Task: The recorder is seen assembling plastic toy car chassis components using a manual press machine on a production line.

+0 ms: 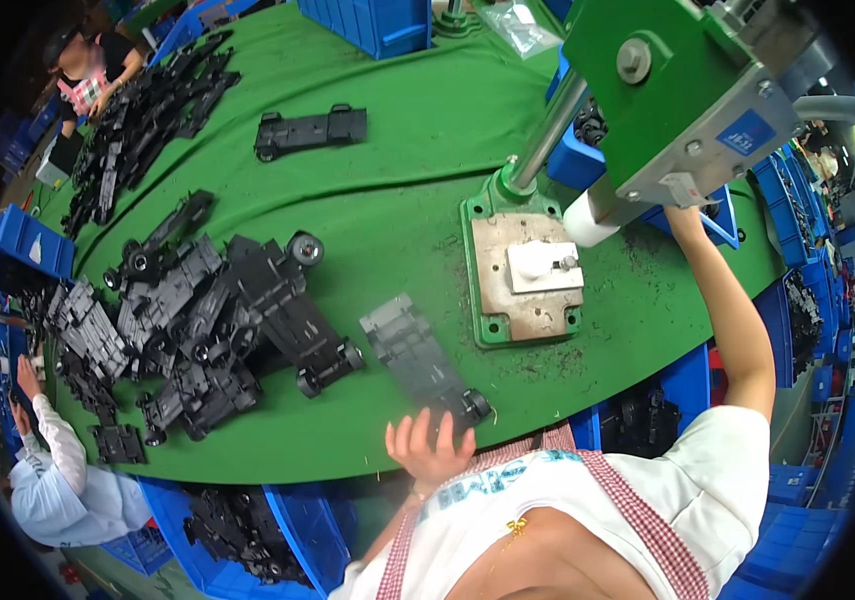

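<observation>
At the table's near edge my left hand (431, 447) has its fingers closed over the near end of a black toy car chassis (413, 350). That chassis lies slanted on the green cloth, with a wheel showing by my fingers. My right arm reaches far to the right, past a green bench press (638, 120). My right hand (685, 215) is at a blue bin (723, 222) behind the press head, its fingers hidden there. Between my hands, a white fixture block (545, 268) sits on the press's base plate, below and beside the white-tipped ram (590, 222).
A heap of black chassis (188, 330) covers the table's left side, with another pile (148, 120) farther back. A single chassis (311, 131) lies apart. Under the near edge stands a blue bin (303, 530) of black parts. Co-workers (73, 485) (98, 70) are at the left.
</observation>
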A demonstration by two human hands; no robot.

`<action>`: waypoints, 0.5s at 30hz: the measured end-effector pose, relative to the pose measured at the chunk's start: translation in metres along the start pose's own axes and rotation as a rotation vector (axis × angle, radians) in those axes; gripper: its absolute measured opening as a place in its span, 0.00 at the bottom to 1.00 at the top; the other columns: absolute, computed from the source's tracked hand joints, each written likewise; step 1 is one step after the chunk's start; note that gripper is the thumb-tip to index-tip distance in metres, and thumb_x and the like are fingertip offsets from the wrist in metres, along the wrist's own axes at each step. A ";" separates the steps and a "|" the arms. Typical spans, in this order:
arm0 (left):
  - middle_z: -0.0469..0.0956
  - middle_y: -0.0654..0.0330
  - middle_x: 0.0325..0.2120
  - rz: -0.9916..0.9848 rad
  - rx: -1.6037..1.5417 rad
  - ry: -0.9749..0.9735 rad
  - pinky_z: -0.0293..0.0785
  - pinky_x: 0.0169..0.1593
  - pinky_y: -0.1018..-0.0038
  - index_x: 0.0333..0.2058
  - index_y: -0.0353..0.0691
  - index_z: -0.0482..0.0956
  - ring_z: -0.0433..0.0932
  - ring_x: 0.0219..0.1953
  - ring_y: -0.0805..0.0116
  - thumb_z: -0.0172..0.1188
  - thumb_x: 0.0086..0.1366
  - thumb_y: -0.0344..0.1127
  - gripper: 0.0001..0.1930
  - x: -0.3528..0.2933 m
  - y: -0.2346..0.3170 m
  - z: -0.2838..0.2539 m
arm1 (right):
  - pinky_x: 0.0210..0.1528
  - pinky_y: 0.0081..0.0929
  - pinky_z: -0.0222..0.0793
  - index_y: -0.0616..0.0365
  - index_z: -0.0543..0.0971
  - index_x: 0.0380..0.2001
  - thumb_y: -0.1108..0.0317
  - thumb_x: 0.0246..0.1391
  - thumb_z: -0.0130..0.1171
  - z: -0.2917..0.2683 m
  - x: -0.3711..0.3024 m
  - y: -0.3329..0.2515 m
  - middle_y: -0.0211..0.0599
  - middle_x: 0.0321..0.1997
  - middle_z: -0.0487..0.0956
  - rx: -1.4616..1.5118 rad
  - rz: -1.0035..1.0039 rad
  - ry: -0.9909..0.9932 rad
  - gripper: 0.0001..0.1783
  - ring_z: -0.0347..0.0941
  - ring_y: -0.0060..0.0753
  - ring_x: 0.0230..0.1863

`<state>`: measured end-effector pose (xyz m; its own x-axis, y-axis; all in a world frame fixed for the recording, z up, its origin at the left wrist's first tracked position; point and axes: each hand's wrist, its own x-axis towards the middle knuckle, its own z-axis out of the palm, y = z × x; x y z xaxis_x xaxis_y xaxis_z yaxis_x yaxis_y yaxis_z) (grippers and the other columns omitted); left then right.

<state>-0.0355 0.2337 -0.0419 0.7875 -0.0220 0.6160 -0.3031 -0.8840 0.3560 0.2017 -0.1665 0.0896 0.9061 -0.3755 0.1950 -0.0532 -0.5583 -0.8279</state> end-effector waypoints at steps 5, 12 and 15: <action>0.66 0.48 0.47 -0.034 -0.051 -0.116 0.61 0.51 0.54 0.44 0.41 0.72 0.63 0.49 0.46 0.62 0.49 0.42 0.22 0.014 0.005 0.001 | 0.18 0.22 0.57 0.62 0.72 0.18 0.71 0.52 0.53 -0.016 -0.108 -0.029 0.33 0.14 0.70 -0.473 -0.597 -0.064 0.11 0.63 0.26 0.13; 0.64 0.50 0.48 -0.109 -0.132 -0.078 0.60 0.52 0.57 0.44 0.38 0.71 0.62 0.51 0.47 0.65 0.45 0.34 0.25 0.005 -0.004 -0.007 | 0.32 0.32 0.71 0.58 0.78 0.32 0.66 0.50 0.55 0.065 -0.203 -0.082 0.40 0.31 0.78 -0.265 -0.656 -0.642 0.08 0.76 0.40 0.31; 0.62 0.50 0.49 -0.208 -0.238 -0.091 0.56 0.56 0.58 0.45 0.37 0.68 0.59 0.53 0.48 0.65 0.46 0.34 0.26 0.007 -0.006 -0.015 | 0.33 0.29 0.70 0.58 0.71 0.47 0.65 0.50 0.55 0.107 -0.232 -0.080 0.41 0.39 0.77 -0.176 -0.410 -0.793 0.20 0.75 0.39 0.31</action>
<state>-0.0361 0.2460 -0.0293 0.8872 0.0964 0.4512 -0.2393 -0.7399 0.6287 0.0409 0.0446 0.0541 0.8875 0.4605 -0.0165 0.3325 -0.6649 -0.6688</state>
